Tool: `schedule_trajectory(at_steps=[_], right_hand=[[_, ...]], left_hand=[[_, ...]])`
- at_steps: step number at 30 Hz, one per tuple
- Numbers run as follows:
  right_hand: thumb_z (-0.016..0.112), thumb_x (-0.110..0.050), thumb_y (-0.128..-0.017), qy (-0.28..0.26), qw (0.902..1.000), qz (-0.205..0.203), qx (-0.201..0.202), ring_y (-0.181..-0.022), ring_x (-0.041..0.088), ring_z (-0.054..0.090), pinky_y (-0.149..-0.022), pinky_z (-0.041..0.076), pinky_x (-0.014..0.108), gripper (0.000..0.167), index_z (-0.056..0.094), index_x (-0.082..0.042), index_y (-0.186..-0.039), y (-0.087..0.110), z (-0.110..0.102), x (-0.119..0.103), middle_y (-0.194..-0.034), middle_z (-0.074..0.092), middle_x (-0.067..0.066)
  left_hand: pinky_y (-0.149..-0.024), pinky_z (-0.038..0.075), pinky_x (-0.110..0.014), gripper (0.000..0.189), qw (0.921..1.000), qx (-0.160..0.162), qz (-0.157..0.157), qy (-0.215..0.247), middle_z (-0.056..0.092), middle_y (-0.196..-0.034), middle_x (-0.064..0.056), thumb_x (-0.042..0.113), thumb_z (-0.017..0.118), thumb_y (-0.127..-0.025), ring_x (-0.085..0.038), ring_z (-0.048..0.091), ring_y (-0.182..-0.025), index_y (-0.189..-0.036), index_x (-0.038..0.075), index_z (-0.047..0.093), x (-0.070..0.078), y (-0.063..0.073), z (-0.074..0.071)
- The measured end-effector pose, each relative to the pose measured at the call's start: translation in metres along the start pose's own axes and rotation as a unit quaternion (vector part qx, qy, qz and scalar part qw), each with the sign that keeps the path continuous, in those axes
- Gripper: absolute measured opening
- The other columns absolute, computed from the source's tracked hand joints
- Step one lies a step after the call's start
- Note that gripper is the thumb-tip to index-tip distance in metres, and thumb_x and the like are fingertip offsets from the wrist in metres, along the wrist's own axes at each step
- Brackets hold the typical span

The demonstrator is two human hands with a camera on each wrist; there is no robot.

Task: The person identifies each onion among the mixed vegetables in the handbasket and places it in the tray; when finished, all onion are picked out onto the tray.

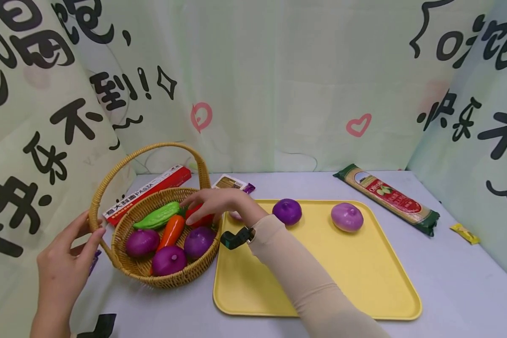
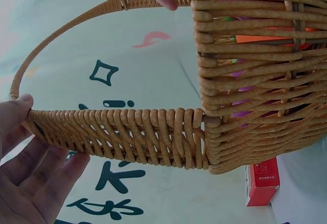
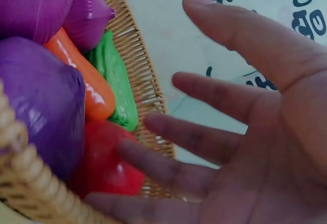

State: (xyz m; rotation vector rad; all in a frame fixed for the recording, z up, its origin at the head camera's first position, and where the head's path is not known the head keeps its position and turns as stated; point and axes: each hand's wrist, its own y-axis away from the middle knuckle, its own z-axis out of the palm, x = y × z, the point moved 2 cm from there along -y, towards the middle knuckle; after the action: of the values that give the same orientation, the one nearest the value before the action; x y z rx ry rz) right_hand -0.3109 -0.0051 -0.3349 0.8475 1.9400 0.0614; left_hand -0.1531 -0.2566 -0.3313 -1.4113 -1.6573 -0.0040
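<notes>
My left hand [image 1: 67, 260] pinches the handle [image 2: 117, 132] of a wicker basket [image 1: 169, 280] between thumb and fingers at its left side. Over the basket's far right part is my right hand [image 1: 226, 204], fingers spread and holding nothing. Close under those fingers lies a red, glossy vegetable [image 3: 110, 160], partly hidden in the head view. Beside it in the basket are a green ridged vegetable [image 1: 157, 217], an orange carrot [image 1: 172, 231] and several purple onions [image 1: 169, 260].
Right of the basket lies a yellow tray [image 1: 321, 300] bearing a dark purple onion [image 1: 287, 211] and a lighter one [image 1: 347, 217]. A red pasta box [image 1: 169, 177] lies behind the basket. A pasta packet [image 1: 384, 195] and small yellow wrapper [image 1: 464, 233] lie at right.
</notes>
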Motion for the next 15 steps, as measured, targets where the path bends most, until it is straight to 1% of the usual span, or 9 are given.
schedule_trajectory(at_steps=[4, 7, 8, 12, 15], right_hand=[[0.067, -0.038, -0.085, -0.005, 0.9989, 0.042, -0.018, -0.117, 0.020, 0.051, -0.084, 0.056, 0.045, 0.055, 0.050, -0.023, -0.135, -0.008, 0.003, -0.003, -0.134, 0.050, 0.001], [0.069, -0.040, -0.084, -0.008, 0.9974, 0.065, -0.030, -0.116, 0.020, 0.051, -0.083, 0.056, 0.044, 0.053, 0.053, -0.022, -0.131, -0.013, 0.006, -0.005, -0.125, 0.052, -0.001], [0.069, -0.040, -0.084, -0.010, 0.9968, 0.071, -0.035, -0.117, 0.020, 0.051, -0.083, 0.056, 0.043, 0.052, 0.054, -0.023, -0.130, -0.015, 0.007, -0.005, -0.124, 0.052, -0.002], [0.066, -0.039, -0.085, -0.030, 0.9937, 0.091, -0.058, -0.123, 0.020, 0.049, -0.084, 0.056, 0.042, 0.049, 0.053, -0.024, -0.130, -0.021, 0.011, -0.002, -0.131, 0.052, 0.000], [0.064, -0.038, -0.087, -0.044, 0.9918, 0.097, -0.071, -0.127, 0.020, 0.046, -0.083, 0.055, 0.044, 0.049, 0.051, -0.025, -0.133, -0.023, 0.013, 0.000, -0.138, 0.049, 0.001]], left_hand=[[-0.066, 0.030, 0.010, 0.049, 1.0000, 0.004, 0.006, 0.003, 0.067, -0.114, -0.018, 0.018, 0.068, -0.086, 0.030, 0.033, -0.087, -0.132, 0.016, 0.056, 0.000, 0.000, -0.001], [-0.067, 0.031, 0.010, 0.049, 1.0000, 0.003, 0.007, 0.006, 0.067, -0.114, -0.018, 0.017, 0.068, -0.086, 0.030, 0.034, -0.087, -0.133, 0.016, 0.055, 0.000, 0.001, -0.001], [-0.067, 0.031, 0.010, 0.049, 0.9999, 0.002, 0.007, 0.007, 0.067, -0.114, -0.018, 0.016, 0.068, -0.086, 0.030, 0.035, -0.088, -0.133, 0.016, 0.055, 0.000, 0.001, -0.001], [-0.067, 0.032, 0.009, 0.049, 0.9999, 0.000, 0.008, 0.009, 0.067, -0.113, -0.018, 0.016, 0.068, -0.086, 0.030, 0.035, -0.088, -0.133, 0.016, 0.055, 0.001, 0.001, -0.001], [-0.067, 0.033, 0.009, 0.048, 0.9999, 0.000, 0.011, 0.009, 0.067, -0.113, -0.018, 0.016, 0.068, -0.086, 0.030, 0.035, -0.088, -0.133, 0.016, 0.055, 0.002, 0.001, -0.001]])
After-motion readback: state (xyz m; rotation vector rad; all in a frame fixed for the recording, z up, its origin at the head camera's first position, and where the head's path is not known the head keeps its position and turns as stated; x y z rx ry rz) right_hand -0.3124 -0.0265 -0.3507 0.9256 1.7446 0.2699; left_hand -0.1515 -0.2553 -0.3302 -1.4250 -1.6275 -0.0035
